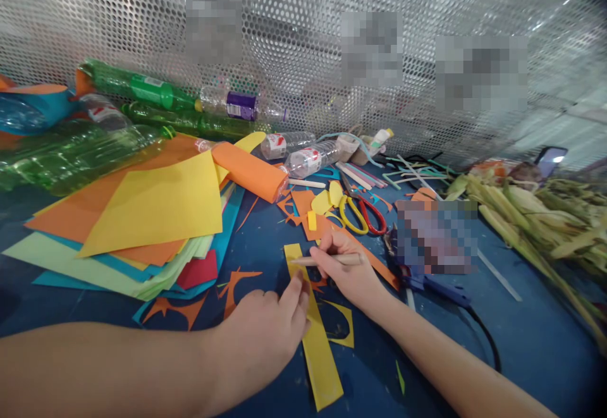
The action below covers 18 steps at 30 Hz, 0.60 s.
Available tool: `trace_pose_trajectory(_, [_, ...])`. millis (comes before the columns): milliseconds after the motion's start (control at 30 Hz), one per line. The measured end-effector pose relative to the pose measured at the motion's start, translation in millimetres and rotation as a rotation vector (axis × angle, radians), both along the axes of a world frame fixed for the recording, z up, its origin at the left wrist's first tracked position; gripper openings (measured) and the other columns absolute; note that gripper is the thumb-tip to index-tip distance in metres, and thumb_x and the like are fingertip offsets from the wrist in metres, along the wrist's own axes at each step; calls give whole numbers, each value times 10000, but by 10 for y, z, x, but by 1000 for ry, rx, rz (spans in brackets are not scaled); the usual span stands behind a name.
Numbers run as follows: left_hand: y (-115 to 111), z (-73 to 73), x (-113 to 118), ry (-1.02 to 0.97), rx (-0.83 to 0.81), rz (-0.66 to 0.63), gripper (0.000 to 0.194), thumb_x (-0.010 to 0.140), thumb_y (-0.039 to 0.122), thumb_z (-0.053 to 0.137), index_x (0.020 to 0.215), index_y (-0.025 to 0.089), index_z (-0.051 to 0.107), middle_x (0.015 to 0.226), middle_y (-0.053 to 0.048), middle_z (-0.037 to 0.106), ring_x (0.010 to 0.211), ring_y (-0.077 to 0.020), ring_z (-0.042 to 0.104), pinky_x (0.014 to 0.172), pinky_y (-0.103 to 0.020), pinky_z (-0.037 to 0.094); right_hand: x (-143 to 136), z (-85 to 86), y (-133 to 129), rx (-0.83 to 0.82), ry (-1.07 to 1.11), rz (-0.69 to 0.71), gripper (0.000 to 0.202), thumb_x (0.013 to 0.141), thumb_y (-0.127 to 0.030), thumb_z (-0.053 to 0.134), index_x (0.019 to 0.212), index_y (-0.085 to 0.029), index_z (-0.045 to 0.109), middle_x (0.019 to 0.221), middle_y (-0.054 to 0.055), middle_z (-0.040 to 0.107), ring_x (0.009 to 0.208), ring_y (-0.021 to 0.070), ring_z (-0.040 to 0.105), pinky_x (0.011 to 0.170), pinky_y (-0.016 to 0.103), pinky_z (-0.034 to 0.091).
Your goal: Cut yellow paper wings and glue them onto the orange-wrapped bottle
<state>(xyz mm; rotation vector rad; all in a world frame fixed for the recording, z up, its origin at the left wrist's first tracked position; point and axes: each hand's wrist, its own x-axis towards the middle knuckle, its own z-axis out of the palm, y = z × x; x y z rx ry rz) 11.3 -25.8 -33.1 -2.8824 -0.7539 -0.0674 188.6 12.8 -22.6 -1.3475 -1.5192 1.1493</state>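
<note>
A long yellow paper strip [321, 361] lies on the blue table in front of me. My left hand [265, 326] rests over its left edge, index finger stretched along the paper and the other fingers lying low, partly hidden by the hand. Pinched in my right hand [344, 272] is a light wooden pencil [349, 258], its tip pointing left over the strip's upper part. I cannot tell whether the tip touches the paper. A yellow offcut with a round hole [348, 329] lies to the right of the strip. Orange scraps [232, 285] are scattered beside my left hand.
Stacked coloured paper [161, 209] fills the left, with green bottles [85, 159] behind. An orange-wrapped bottle [251, 171] lies past the strip. Red-and-yellow-handled scissors [363, 215], a blue glue gun [434, 288] with its cord, and corn husks [521, 215] lie rightward. Perforated metal [294, 45] backs the table.
</note>
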Motion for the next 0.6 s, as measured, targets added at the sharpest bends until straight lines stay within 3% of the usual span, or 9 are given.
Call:
trace_pose_trajectory(267, [-8, 39, 3, 1, -5, 2, 356, 881, 178, 402, 1207, 80, 506, 1189, -227, 560, 548, -164, 609, 415, -273, 443, -3, -18, 1, -6, -3, 8, 212, 802, -294, 524, 660, -219, 386, 476, -91, 376, 418, 82, 355, 429, 222, 275])
trace_pose_trajectory(600, [-28, 52, -5, 37, 12, 6, 356, 881, 170, 400, 1207, 97, 522, 1259, -216, 517, 554, -163, 602, 409, -279, 433, -32, 17, 17, 24, -73, -19, 226, 818, -297, 517, 655, -216, 384, 506, -77, 433, 441, 81, 378, 457, 214, 328])
